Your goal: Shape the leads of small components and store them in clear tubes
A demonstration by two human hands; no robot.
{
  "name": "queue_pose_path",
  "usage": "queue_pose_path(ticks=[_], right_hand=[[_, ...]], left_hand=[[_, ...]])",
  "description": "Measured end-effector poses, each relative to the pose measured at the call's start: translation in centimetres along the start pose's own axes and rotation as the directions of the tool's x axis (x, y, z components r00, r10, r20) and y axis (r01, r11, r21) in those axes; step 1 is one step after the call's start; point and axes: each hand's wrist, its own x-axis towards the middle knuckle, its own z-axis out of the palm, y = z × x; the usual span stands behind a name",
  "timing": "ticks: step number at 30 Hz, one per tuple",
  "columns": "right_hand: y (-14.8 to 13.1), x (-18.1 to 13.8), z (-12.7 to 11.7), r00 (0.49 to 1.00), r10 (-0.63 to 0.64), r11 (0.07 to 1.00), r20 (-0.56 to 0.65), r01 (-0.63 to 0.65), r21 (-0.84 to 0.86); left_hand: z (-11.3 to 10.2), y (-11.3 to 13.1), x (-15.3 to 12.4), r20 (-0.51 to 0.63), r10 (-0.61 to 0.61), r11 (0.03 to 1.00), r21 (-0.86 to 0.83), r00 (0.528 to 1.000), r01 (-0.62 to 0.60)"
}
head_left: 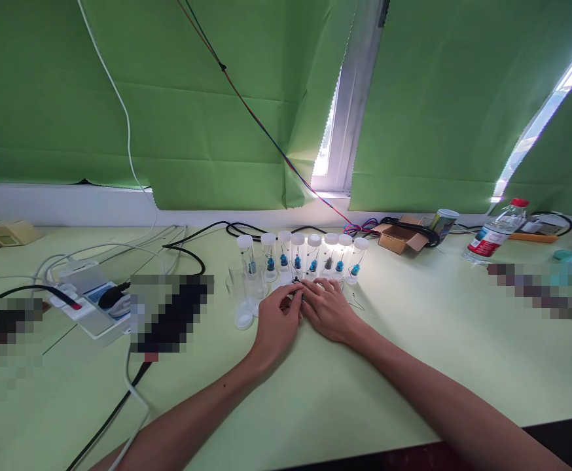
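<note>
My left hand [279, 317] rests low over the table with thumb and fingertips pinched together. Touching it, my right hand [331, 311] lies palm down, its fingers bent and close together. Both sets of fingertips meet at a small dark part [296, 280], mostly hidden, so its kind cannot be made out. Just beyond my hands, several clear tubes with white caps [298, 240] stand upright in a row, most holding a small blue piece [313, 265] with thin wires. Left of my hands are clear tubes without caps [243, 307]. A thin wire [358, 302] lies beside my right hand.
A white case [92, 320] with cables sits on the left of the pale green table [413, 379]. At the back right are an open cardboard box [400, 239], a can [444, 224] and a water bottle [495, 234]. Black cable [247, 230] runs behind the tubes.
</note>
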Motion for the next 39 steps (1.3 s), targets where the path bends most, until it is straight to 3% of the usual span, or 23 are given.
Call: queue_pose_path(ticks=[8, 14, 20, 24, 30, 35, 39], right_hand=[[0.2, 0.1, 0.2, 1.000, 0.013, 0.999, -0.016, -0.012, 0.046], [0.5, 0.2, 0.6, 0.985, 0.061, 0.986, -0.162, -0.035, 0.162], [1.2, 0.4, 0.7, 0.916, 0.134, 0.935, -0.377, 0.010, 0.356], [0.6, 0.2, -0.1, 0.857, 0.251, 0.868, -0.450, 0.007, 0.497], [-0.1, -0.3, -0.5, 0.834, 0.420, 0.736, -0.358, -0.081, 0.672], [-0.6, -0.5, -0.1, 0.884, 0.393, 0.637, -0.252, -0.064, 0.768], [-1.3, -0.6, -0.6, 0.922, 0.343, 0.615, -0.182, -0.074, 0.785]], left_hand=[[0.2, -0.1, 0.0, -0.002, -0.017, 0.999, -0.032, 1.000, 0.017], [-0.1, -0.3, 0.2, 0.004, -0.022, 1.000, -0.013, 1.000, 0.022], [-0.1, -0.4, 0.1, 0.022, -0.041, 0.998, -0.037, 0.999, 0.041], [0.1, -0.4, 0.2, 0.026, -0.042, 0.998, -0.053, 0.999, 0.043], [0.1, -1.1, 0.4, 0.027, -0.072, 0.990, -0.119, 0.997, 0.075], [0.2, -1.3, 0.5, 0.021, -0.105, 0.980, -0.170, 0.994, 0.107], [0.1, -1.1, 0.7, -0.004, -0.129, 0.972, -0.197, 0.992, 0.126]])
